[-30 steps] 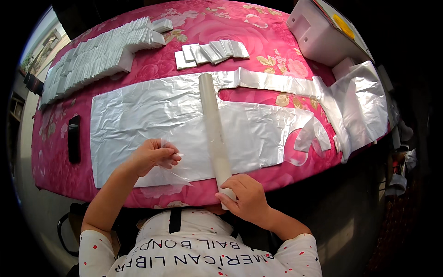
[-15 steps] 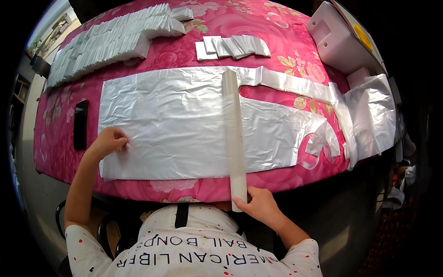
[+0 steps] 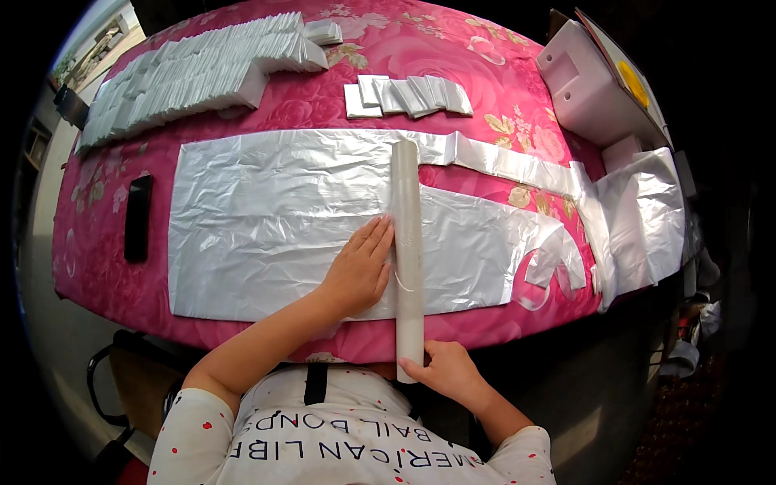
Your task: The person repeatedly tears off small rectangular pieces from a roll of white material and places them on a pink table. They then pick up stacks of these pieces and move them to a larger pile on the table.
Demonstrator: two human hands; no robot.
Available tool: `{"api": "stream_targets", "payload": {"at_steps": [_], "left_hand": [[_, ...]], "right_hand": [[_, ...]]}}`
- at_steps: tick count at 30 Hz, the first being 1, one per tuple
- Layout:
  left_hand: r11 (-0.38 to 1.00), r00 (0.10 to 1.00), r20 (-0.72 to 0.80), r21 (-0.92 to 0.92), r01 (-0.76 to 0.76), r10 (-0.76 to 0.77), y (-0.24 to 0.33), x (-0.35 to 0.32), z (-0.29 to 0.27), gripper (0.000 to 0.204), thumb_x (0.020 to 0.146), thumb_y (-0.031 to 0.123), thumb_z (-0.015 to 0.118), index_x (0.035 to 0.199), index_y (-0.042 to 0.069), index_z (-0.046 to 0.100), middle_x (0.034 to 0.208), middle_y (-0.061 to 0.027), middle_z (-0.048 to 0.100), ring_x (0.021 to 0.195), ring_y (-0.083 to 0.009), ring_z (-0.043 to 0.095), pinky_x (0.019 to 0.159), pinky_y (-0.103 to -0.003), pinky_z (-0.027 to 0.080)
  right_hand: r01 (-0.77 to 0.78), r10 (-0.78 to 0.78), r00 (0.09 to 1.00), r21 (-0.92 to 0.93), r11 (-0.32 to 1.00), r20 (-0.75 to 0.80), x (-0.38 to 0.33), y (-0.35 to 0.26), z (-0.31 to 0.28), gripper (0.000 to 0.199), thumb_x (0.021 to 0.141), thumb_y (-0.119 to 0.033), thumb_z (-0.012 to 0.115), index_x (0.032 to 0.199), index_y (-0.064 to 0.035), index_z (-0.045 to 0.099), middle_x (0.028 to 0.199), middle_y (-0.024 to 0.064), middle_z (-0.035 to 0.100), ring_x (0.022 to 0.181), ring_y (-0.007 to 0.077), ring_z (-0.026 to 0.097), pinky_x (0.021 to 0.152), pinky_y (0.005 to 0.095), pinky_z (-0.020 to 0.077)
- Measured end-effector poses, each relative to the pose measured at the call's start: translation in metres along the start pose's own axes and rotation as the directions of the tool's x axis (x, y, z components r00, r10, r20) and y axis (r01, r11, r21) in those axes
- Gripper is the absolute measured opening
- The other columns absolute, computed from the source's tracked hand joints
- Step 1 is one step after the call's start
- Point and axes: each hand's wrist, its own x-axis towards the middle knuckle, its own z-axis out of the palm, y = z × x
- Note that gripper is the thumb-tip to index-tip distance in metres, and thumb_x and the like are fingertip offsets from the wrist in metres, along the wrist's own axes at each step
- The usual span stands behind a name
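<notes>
Across the silvery plastic bag point(image 3: 267, 218), spread flat on the pink flowered tablecloth point(image 3: 295, 113), held the pale tube point(image 3: 408, 259) crosswise, with its near end jutting past the cloth's near edge. Gripped that end in the right hand point(image 3: 453, 372), with thumb on top and fingers curled around the right side! Rested the left hand point(image 3: 360, 263) flat, with straight fingers close together and tips right at the tube; couldn't tell whether touching it. Farther out, saw crumpled silvery plastic point(image 3: 638, 218) rightward, with a white foam box point(image 3: 586, 81) beyond. Spotted overlapping folded packets point(image 3: 408, 95) past the bag, a long packed stack point(image 3: 194, 77) far left and, nearer, a black oblong thing point(image 3: 138, 218).
</notes>
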Motion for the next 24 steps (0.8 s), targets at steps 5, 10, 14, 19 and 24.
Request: {"api": "stream_targets", "payload": {"at_steps": [5,10,14,19,24], "left_hand": [[0.978,0.996,0.084,0.208,-0.008,-0.010,0.002,-0.003,0.003,0.059,0.083,0.019,0.044,0.132,-0.012,0.029,0.139,-0.0263,0.028,0.132,-0.0365,0.024,0.110,-0.042,0.017],[0.969,0.998,0.069,0.248,-0.009,-0.009,0.004,0.001,0.003,0.057,0.086,0.020,0.039,0.131,-0.013,0.030,0.138,-0.0282,0.029,0.132,-0.0373,0.023,0.110,-0.042,0.016],[0.961,0.998,0.068,0.277,-0.021,0.002,0.006,0.003,0.002,0.055,0.087,0.020,0.036,0.129,-0.015,0.031,0.137,-0.0298,0.030,0.132,-0.0376,0.024,0.110,-0.042,0.016],[0.956,0.995,0.099,0.293,-0.018,-0.012,0.010,0.003,0.000,0.055,0.087,0.019,0.037,0.130,-0.015,0.030,0.137,-0.0293,0.030,0.132,-0.0371,0.024,0.110,-0.042,0.016],[0.962,0.995,0.091,0.271,0.005,-0.031,0.005,0.000,0.001,0.057,0.085,0.019,0.039,0.131,-0.013,0.029,0.139,-0.0268,0.028,0.133,-0.0355,0.023,0.110,-0.041,0.016]], "right_hand": [[0.113,-0.112,0.991,0.000,0.994,-0.067,0.032,-0.010,-0.029,0.055,0.076,-0.050,0.064,0.083,0.0047,0.063,0.070,0.0162,0.065,0.065,0.0284,0.064,0.062,0.0344,0.0504],[0.060,-0.041,0.998,0.392,0.918,-0.058,0.138,-0.025,-0.072,0.053,0.086,-0.048,0.055,0.084,0.0039,0.064,0.070,0.0056,0.062,0.061,0.0112,0.058,0.056,0.0231,0.0478],[0.043,-0.122,0.992,0.890,0.454,0.014,0.187,-0.037,-0.101,0.042,0.090,-0.041,0.051,0.096,0.0000,0.055,0.089,0.0075,0.062,0.073,0.0151,0.061,0.067,0.0260,0.0516],[0.237,-0.056,0.967,0.956,-0.172,-0.249,0.236,-0.020,-0.108,0.032,0.090,-0.025,0.052,0.112,-0.0030,0.044,0.109,0.0103,0.057,0.097,0.0220,0.058,0.081,0.0332,0.0490],[0.470,0.058,0.866,0.769,-0.432,-0.497,0.256,0.039,-0.172,0.021,0.091,-0.016,0.047,0.107,-0.0033,0.053,0.104,0.0069,0.061,0.099,0.0204,0.058,0.087,0.0382,0.0466]]}}
